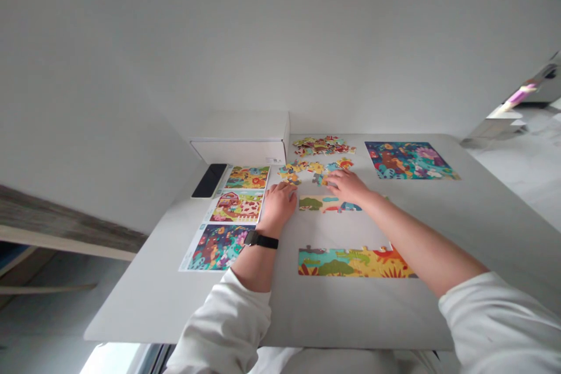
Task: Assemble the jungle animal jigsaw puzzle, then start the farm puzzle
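Observation:
My left hand (280, 205), with a dark watch on its wrist, rests on the table with its fingers lying beside loose yellow and blue puzzle pieces (289, 172). My right hand (347, 183) reaches over the table, its fingertips closed at a grey-blue and yellow puzzle piece (318, 179) among the loose ones. Just below that hand lies an assembled puzzle strip (311, 203) with a green tree and a blue animal, partly covered by my right forearm. Closer to me is a longer joined strip (337, 263) in yellow, green and blue, its right end hidden by the arm.
A picture sheet (239, 198) with three printed scenes lies left, beside a black phone (209, 180). Behind stands a white box (241, 146) against the wall. More loose pieces (322, 145) are heaped at the back. A finished dark-blue puzzle (409, 160) lies back right.

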`<state>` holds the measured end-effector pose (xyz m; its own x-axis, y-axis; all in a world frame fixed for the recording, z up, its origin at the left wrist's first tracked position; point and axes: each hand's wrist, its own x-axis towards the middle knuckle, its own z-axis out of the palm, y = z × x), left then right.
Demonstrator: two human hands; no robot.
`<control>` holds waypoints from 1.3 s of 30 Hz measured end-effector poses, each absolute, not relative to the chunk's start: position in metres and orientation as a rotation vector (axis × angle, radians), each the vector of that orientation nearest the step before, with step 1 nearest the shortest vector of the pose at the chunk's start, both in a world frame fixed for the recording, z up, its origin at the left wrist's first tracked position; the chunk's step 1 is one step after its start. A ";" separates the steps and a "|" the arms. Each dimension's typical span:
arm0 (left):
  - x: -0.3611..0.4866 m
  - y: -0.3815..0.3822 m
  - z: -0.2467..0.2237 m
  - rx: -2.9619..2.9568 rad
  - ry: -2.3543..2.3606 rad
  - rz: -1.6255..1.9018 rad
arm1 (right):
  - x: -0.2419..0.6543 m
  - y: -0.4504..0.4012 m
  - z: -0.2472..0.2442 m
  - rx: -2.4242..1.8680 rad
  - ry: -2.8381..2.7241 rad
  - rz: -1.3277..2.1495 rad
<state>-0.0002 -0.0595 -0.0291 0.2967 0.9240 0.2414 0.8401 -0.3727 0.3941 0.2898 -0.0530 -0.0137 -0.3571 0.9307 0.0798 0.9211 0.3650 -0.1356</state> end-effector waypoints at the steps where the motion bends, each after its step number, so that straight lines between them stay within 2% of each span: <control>1: 0.000 -0.059 -0.029 2.355 1.645 0.648 | 0.296 -0.050 -0.013 -1.690 -2.466 0.124; 4: 0.001 -0.056 -0.032 2.317 1.648 0.711 | 0.315 -0.038 -0.008 -1.749 -2.354 0.137; 10: 0.000 -0.051 -0.034 2.275 1.603 0.910 | 0.344 -0.001 0.015 -2.264 -1.916 0.166; 16: 0.000 -0.049 -0.034 2.237 1.584 0.949 | 0.340 0.035 0.024 -2.460 -1.934 0.277; 26: 0.000 -0.046 -0.036 2.225 1.543 0.987 | 0.346 0.053 0.036 -2.513 -2.084 0.398; 39: 0.000 -0.048 -0.030 2.211 1.543 0.987 | 0.344 0.039 0.045 -2.540 -1.997 0.442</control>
